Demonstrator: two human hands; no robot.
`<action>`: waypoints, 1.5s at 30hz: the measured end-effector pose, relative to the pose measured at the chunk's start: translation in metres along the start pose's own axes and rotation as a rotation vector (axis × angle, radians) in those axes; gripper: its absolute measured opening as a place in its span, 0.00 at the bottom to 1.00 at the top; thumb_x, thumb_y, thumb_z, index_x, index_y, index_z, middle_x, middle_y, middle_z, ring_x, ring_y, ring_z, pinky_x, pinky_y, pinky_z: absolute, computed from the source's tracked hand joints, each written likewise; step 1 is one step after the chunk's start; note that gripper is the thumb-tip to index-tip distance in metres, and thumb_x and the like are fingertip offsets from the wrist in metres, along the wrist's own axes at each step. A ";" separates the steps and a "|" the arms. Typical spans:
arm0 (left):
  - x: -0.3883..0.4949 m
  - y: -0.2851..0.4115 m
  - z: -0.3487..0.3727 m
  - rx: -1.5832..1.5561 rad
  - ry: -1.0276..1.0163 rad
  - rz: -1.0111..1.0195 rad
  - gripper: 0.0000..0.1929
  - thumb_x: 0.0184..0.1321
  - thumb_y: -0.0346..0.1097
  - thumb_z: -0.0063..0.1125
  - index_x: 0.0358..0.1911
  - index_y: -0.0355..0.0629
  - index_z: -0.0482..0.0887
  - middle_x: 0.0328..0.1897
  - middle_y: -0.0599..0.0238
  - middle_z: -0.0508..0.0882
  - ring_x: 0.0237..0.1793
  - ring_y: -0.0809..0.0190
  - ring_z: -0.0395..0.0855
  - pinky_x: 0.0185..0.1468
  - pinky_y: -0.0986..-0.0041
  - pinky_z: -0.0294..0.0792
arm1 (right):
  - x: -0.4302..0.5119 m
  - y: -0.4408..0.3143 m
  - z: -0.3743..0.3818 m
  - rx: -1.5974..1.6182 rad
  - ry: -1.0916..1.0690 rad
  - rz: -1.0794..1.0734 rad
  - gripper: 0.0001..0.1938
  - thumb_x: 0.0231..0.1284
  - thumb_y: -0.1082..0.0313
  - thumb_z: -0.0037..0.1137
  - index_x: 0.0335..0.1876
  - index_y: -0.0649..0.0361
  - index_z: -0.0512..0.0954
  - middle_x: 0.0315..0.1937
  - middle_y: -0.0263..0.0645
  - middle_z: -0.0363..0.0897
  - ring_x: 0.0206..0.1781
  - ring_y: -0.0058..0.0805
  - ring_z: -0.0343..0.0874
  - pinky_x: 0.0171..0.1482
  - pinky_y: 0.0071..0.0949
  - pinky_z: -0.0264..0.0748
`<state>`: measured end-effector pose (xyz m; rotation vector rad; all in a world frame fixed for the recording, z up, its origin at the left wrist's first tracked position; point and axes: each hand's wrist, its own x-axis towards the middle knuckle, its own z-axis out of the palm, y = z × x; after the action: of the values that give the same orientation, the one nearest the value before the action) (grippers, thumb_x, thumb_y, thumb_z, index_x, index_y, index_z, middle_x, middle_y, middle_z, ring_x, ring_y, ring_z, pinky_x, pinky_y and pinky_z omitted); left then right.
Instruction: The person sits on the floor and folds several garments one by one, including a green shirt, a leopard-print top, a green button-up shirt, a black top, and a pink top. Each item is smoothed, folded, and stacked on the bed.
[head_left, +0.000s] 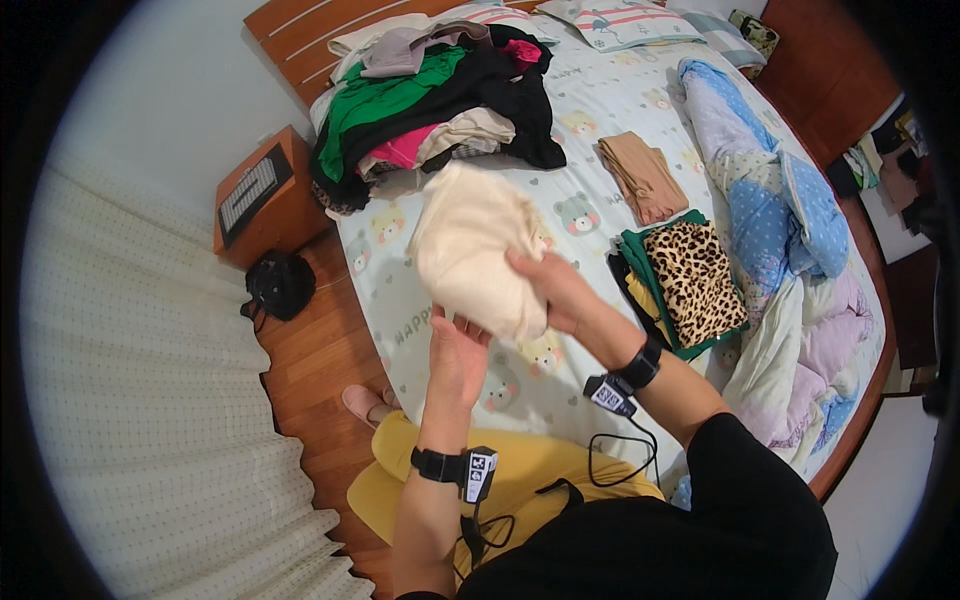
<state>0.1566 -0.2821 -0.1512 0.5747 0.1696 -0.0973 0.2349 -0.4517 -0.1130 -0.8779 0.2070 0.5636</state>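
A cream folded cloth garment (476, 240) is held above the bed between my two hands. My right hand (559, 292) grips its right edge, the thumb on top. My left hand (459, 349) supports it from below at the near edge, its fingers partly hidden under the cloth. Behind it lies a loose heap of clothes, with a green garment (390, 97), a black garment (480, 86) and a pink one (409, 146). To the right, a folded tan garment (643, 176) lies apart from a stack of folded clothes topped by a leopard-print garment (696, 281).
A rumpled blue and lilac quilt (757, 202) runs along the bed's right side. Pillows (622, 22) lie at the headboard (300, 45). Left of the bed are an orange-brown nightstand (262, 202), a black bag (281, 285) on the wooden floor and a pale curtain (150, 375).
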 end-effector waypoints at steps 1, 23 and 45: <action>0.008 0.001 0.003 -0.005 0.035 -0.013 0.38 0.73 0.51 0.58 0.77 0.41 0.54 0.77 0.53 0.64 0.76 0.50 0.63 0.77 0.53 0.59 | 0.000 0.010 0.000 -0.027 -0.009 0.035 0.24 0.76 0.64 0.53 0.69 0.73 0.66 0.61 0.52 0.78 0.57 0.41 0.85 0.57 0.41 0.85; 0.085 -0.025 -0.069 0.920 0.160 -0.311 0.22 0.73 0.34 0.53 0.67 0.31 0.72 0.63 0.51 0.82 0.60 0.53 0.84 0.59 0.65 0.78 | 0.095 -0.178 -0.278 -0.341 0.869 -0.826 0.25 0.69 0.67 0.61 0.68 0.68 0.69 0.56 0.44 0.81 0.56 0.36 0.81 0.54 0.37 0.79; 0.080 -0.012 -0.144 1.176 0.243 -0.287 0.13 0.68 0.31 0.60 0.51 0.31 0.78 0.44 0.50 0.86 0.40 0.51 0.87 0.45 0.63 0.80 | 0.082 -0.205 -0.354 -2.007 1.101 0.008 0.28 0.63 0.49 0.60 0.60 0.64 0.72 0.47 0.57 0.85 0.48 0.58 0.85 0.49 0.51 0.82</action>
<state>0.2144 -0.2169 -0.2911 1.7369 0.4358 -0.4193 0.4344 -0.7985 -0.2313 -3.1175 0.6533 0.0301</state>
